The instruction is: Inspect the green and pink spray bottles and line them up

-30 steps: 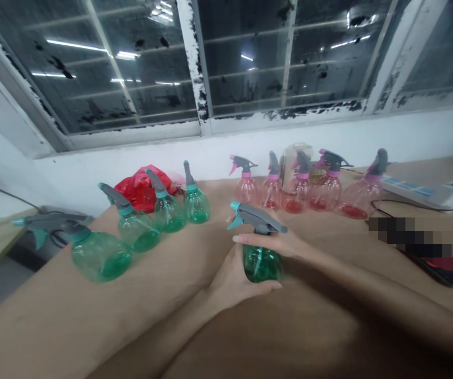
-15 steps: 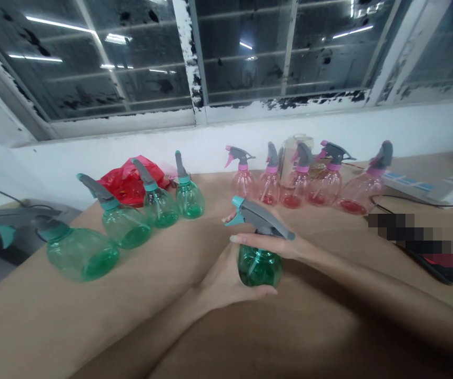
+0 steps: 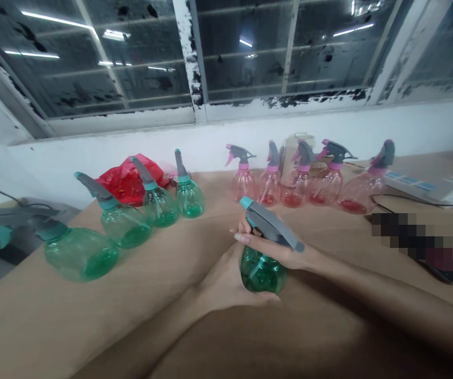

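Observation:
Both my hands are on a green spray bottle [image 3: 263,273] with a grey and teal trigger head, tilted a little in the middle of the view. My left hand [image 3: 230,281] wraps the clear green body from the left, its thumb under the near side. Around the neck and trigger my right hand [image 3: 277,250] is closed, with its thumb below the grey head and fingers on the far side, partly hidden. To the left stand several more green spray bottles [image 3: 82,255]. Behind and to the right is a row of pink spray bottles [image 3: 268,189].
A red plastic bag [image 3: 119,181] lies behind the green bottles. A pale container [image 3: 291,160] stands behind the pink ones. At the right are a white power strip [image 3: 419,187] with a black cable and a dark flat object [image 3: 447,273], partly pixelated. A window and white wall border the wooden table [image 3: 163,273].
The held spray bottle has shifted slightly right and its head tips more to the right. The fingers of my right hand have curled in on the trigger.

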The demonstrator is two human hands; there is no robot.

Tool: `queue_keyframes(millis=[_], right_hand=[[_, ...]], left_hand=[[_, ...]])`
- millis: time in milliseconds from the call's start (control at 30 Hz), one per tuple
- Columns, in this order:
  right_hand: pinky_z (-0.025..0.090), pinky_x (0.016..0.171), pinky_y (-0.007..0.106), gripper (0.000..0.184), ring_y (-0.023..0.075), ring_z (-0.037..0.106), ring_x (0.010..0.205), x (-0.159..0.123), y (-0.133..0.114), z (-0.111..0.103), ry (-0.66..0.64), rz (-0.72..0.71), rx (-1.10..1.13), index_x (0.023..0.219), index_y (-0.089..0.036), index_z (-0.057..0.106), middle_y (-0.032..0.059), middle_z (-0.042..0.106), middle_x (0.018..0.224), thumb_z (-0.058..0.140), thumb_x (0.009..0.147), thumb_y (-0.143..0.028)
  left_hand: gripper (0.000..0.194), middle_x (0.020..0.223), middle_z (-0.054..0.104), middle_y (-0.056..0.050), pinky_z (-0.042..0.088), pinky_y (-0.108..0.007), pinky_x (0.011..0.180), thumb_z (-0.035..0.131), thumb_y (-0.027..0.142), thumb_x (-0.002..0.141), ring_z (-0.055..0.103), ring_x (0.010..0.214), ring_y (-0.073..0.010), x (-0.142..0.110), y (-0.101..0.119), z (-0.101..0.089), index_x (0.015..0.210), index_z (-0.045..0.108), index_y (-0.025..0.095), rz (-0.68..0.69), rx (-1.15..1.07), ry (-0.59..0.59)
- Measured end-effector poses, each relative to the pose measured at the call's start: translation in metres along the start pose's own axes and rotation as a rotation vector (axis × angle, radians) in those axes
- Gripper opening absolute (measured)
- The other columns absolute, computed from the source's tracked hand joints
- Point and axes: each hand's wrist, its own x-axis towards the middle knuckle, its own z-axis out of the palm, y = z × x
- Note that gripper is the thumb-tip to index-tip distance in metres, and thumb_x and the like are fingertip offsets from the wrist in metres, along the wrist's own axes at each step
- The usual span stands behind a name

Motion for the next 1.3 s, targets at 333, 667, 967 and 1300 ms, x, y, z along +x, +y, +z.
queue_keyframes(millis=[333, 667, 967, 1300], right_hand=[[0.051, 0.071, 0.032, 0.025, 0.0172, 0.063, 0.084, 0.002, -0.011, -0.002, 0.045, -0.095, -0.021, 0.102, -0.026, 0.057, 0.0024, 0.063, 0.103, 0.062, 0.079, -0.034], [0.048, 0.087, 0.036, 0.039, 0.0182, 0.06, 0.098, 0.0, -0.005, -0.001, 0.146, -0.17, -0.025, 0.112, -0.027, 0.056, 0.0022, 0.062, 0.108, 0.067, 0.075, -0.026], [0.046, 0.087, 0.037, 0.033, 0.0189, 0.06, 0.099, 0.001, -0.004, -0.002, 0.118, -0.16, -0.043, 0.108, -0.025, 0.057, 0.0026, 0.062, 0.105, 0.065, 0.076, -0.029], [0.049, 0.076, 0.032, 0.016, 0.0163, 0.061, 0.082, 0.002, -0.011, -0.003, 0.104, -0.049, -0.12, 0.085, -0.025, 0.058, -0.0001, 0.062, 0.085, 0.062, 0.078, -0.039]], left_hand=[[0.089, 0.127, 0.048, -0.012, 0.041, -0.052, 0.094, 0.076, 0.049, 0.057, 0.047, 0.116, -0.0345, -0.005, -0.003, -0.001, 0.13, 0.032, 0.022, -0.157, -0.029, 0.007], [0.092, 0.128, 0.047, -0.013, 0.042, -0.049, 0.094, 0.076, 0.051, 0.056, 0.047, 0.116, -0.0337, -0.003, -0.005, -0.002, 0.131, 0.03, 0.02, -0.119, -0.016, 0.005], [0.089, 0.128, 0.047, -0.012, 0.04, -0.052, 0.095, 0.075, 0.05, 0.058, 0.047, 0.116, -0.0345, -0.004, -0.001, -0.004, 0.13, 0.032, 0.022, -0.136, -0.024, -0.007], [0.101, 0.136, 0.039, -0.013, 0.028, -0.057, 0.104, 0.074, 0.053, 0.06, 0.032, 0.128, -0.0369, -0.003, -0.003, 0.0, 0.139, 0.017, 0.024, -0.075, -0.008, 0.021]])
